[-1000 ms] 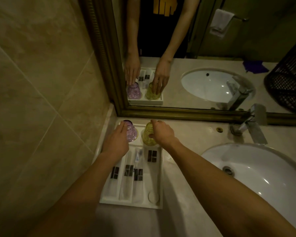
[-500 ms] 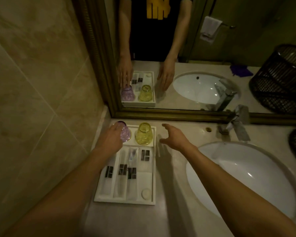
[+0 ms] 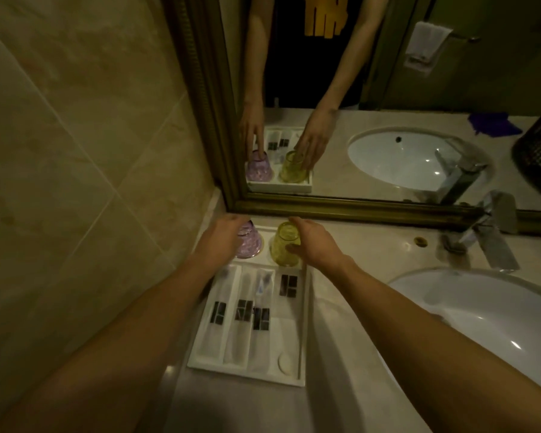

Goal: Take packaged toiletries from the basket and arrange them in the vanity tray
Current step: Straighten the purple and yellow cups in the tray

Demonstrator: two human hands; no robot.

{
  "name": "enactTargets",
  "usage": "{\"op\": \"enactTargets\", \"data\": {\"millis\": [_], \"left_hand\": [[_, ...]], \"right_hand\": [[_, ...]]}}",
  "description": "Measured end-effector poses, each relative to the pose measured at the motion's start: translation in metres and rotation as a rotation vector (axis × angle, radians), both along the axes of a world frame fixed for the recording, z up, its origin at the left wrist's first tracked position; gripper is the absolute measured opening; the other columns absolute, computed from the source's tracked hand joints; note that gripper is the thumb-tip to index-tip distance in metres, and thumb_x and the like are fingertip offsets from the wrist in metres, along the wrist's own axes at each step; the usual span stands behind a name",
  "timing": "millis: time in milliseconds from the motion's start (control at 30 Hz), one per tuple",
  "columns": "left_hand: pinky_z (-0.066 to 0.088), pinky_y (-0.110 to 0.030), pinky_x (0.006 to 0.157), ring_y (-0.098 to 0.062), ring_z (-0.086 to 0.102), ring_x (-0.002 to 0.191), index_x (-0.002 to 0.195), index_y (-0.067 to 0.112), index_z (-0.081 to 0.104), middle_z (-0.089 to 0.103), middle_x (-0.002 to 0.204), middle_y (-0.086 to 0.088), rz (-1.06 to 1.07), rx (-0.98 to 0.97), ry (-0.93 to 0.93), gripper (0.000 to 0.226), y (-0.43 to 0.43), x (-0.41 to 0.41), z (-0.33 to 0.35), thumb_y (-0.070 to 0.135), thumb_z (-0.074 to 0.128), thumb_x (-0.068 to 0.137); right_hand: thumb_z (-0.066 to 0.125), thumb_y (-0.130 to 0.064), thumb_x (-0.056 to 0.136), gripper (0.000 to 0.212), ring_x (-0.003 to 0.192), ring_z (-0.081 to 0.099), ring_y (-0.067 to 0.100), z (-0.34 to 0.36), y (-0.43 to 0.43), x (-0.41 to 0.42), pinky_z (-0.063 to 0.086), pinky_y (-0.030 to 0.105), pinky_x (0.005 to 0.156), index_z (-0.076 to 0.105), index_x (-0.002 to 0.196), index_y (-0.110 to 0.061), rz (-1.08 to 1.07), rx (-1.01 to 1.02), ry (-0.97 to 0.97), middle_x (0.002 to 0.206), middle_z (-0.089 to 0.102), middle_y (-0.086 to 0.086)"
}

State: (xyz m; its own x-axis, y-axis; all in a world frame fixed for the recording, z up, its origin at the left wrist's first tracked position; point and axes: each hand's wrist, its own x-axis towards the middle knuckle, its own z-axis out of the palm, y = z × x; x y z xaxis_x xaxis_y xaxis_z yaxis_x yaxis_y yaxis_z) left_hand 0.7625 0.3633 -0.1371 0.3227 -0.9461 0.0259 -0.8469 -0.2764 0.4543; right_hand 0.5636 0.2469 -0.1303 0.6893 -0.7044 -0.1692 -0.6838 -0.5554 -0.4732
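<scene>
Left hand [image 3: 224, 237] on purple glass [image 3: 247, 240], right hand [image 3: 314, 242] gripping yellow glass [image 3: 285, 245]

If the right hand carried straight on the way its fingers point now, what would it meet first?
The right hand points toward the mirror, its fingers already at the yellow glass, apparently touching. Pushed on, it would probably drive the glass toward the mirror frame; depth is hard to judge.

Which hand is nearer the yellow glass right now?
Right. The right hand wraps the yellow glass from its right side; the left hand is apart from it, on the purple glass.
</scene>
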Motion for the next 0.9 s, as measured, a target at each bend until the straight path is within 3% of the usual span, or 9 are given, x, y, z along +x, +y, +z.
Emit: {"op": "enactTargets", "data": {"millis": [100,200,300,433,633,900], "left_hand": [[0.052,-0.044,0.084,-0.033,0.066,0.104,0.110,0.005,0.070,0.070,0.110,-0.019,-0.023,-0.039,0.006,0.027,0.001,-0.004,0.004,0.001,0.070,0.083],[0.053,-0.041,0.078,-0.032,0.068,0.096,0.102,0.004,0.072,0.073,0.101,-0.019,-0.008,-0.077,-0.021,0.023,0.001,-0.006,0.006,-0.002,0.069,0.080],[0.051,-0.038,0.078,-0.034,0.067,0.097,0.107,0.002,0.073,0.072,0.103,-0.022,0.000,-0.079,-0.038,0.027,-0.002,-0.009,0.005,-0.004,0.069,0.081],[0.051,-0.041,0.088,-0.039,0.063,0.106,0.132,0.009,0.064,0.066,0.117,-0.024,0.041,-0.041,-0.086,0.048,-0.008,-0.012,0.004,0.004,0.072,0.085],[0.053,-0.044,0.080,-0.039,0.063,0.099,0.119,0.011,0.071,0.062,0.110,-0.020,0.047,-0.001,-0.164,0.033,-0.011,-0.016,0.006,0.006,0.067,0.087],[0.053,-0.044,0.081,-0.039,0.064,0.099,0.121,0.013,0.070,0.062,0.110,-0.020,0.020,0.034,-0.184,0.037,-0.011,-0.015,0.011,0.001,0.065,0.087]], "right_hand": [[0.072,-0.020,0.091,0.068,0.127,0.056,0.035,-0.005,0.003,0.002,0.047,0.042,0.104,0.041,0.152,-0.017,-0.024,-0.017,-0.011,0.141,0.059,0.016],[0.071,-0.019,0.092,0.063,0.123,0.059,0.035,-0.006,0.005,0.003,0.049,0.041,0.100,0.045,0.149,-0.018,-0.056,-0.045,-0.042,0.136,0.063,0.016],[0.070,-0.017,0.093,0.061,0.122,0.060,0.036,-0.006,0.007,0.003,0.049,0.040,0.099,0.046,0.149,-0.017,-0.058,-0.052,-0.049,0.134,0.064,0.017],[0.069,-0.016,0.094,0.059,0.120,0.061,0.036,-0.008,0.008,0.004,0.051,0.044,0.099,0.046,0.148,-0.017,-0.074,-0.052,-0.048,0.133,0.064,0.017],[0.069,-0.016,0.093,0.060,0.119,0.061,0.036,-0.008,0.007,0.006,0.052,0.042,0.097,0.045,0.149,-0.018,-0.082,-0.050,-0.050,0.133,0.064,0.017],[0.069,-0.015,0.093,0.060,0.119,0.062,0.037,-0.008,0.007,0.008,0.052,0.046,0.098,0.046,0.148,-0.018,-0.085,-0.040,-0.040,0.132,0.064,0.018]]}}
